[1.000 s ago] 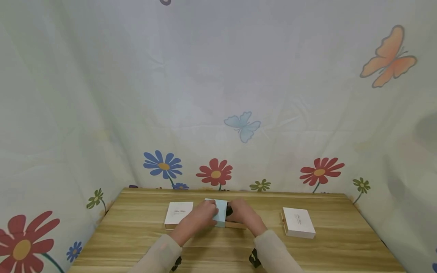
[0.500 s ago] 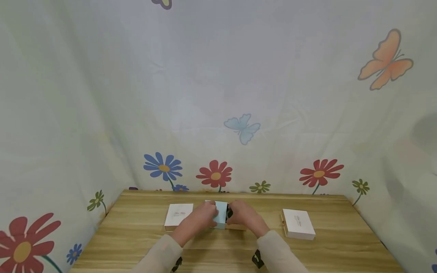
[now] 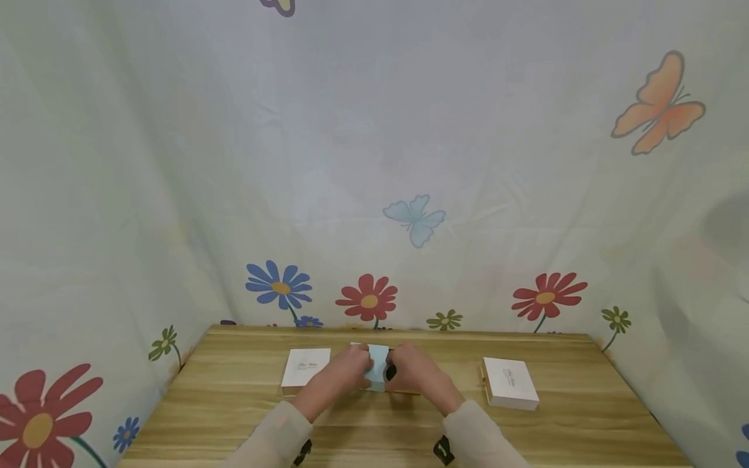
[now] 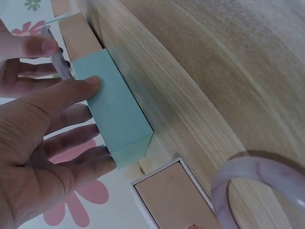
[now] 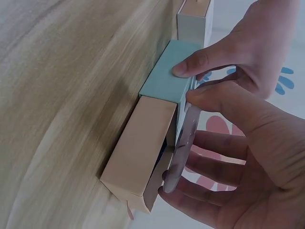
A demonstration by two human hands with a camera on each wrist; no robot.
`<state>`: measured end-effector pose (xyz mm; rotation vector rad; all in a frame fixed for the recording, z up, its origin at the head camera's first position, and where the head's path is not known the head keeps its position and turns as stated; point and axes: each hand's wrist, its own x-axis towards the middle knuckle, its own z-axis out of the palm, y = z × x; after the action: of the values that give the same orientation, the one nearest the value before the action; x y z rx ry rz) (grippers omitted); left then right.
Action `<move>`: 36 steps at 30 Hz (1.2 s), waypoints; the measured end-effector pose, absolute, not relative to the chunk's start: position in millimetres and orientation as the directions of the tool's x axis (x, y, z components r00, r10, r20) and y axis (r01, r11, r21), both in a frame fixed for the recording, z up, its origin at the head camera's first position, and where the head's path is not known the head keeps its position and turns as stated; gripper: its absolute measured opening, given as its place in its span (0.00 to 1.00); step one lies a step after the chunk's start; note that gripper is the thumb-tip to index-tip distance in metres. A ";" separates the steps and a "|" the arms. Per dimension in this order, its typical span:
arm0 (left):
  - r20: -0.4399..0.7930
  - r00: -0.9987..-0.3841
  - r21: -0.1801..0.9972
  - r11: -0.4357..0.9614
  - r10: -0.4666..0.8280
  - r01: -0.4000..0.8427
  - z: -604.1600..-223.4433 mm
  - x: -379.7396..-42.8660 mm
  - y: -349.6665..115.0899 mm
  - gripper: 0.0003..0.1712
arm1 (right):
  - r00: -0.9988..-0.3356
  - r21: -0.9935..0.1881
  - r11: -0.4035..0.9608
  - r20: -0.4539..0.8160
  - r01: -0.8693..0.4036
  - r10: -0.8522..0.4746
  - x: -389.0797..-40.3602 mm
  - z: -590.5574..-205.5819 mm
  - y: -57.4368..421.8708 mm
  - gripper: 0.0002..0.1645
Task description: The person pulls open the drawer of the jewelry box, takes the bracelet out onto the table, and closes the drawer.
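A teal sleeve box (image 3: pixel 377 368) lies mid-table, with its beige drawer (image 5: pixel 140 145) slid out to the right. My left hand (image 3: pixel 345 372) grips the sleeve, thumb on the near side and fingers behind. In the right wrist view my right hand (image 5: pixel 257 143) holds a pale, marbled bangle (image 5: pixel 183 148) between thumb and fingers, tilted at the drawer's open top. Something dark shows inside the drawer, but its kind is hidden. A second pale bangle (image 4: pixel 255 167) shows partly at the lower right of the left wrist view; the left forearm side hides it from the head view.
A white box (image 3: pixel 307 365) sits left of the teal one, and another white box (image 3: pixel 511 383) stands farther right. Both have beige drawer fronts. The wooden table (image 3: pixel 562 422) meets a flowered cloth backdrop (image 3: pixel 468 260) at its far edge.
My right hand has come down slightly over the drawer, covering more of its front, and the bangle has turned in its fingers. My left hand stays on the teal box.
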<state>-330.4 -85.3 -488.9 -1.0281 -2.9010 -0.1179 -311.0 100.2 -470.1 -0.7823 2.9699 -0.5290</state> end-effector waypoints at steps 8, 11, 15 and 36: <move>0.088 -0.766 0.044 0.766 0.636 0.641 -490.0 -331.7 -87.8 0.12 | -0.847 -0.321 0.788 0.110 -0.526 -0.520 -303.5 -469.0 103.4 0.11; 0.086 -0.769 0.047 0.768 0.633 0.638 -491.5 -332.7 -88.5 0.12 | -0.848 -0.334 0.786 0.098 -0.521 -0.521 -300.0 -468.8 103.0 0.10; 0.089 -0.766 0.051 0.765 0.637 0.642 -493.0 -334.1 -88.3 0.12 | -0.856 -0.351 0.791 0.067 -0.501 -0.512 -296.2 -468.4 101.1 0.09; 0.084 -0.768 0.082 0.764 0.635 0.640 -492.4 -335.5 -88.4 0.13 | -0.811 -0.290 0.761 0.126 -0.580 -0.571 -276.6 -470.4 94.1 0.21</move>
<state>-335.5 -88.4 -492.4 -1.0497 -2.9018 -0.1635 -276.6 94.1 -470.4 -0.9731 2.9762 -0.5054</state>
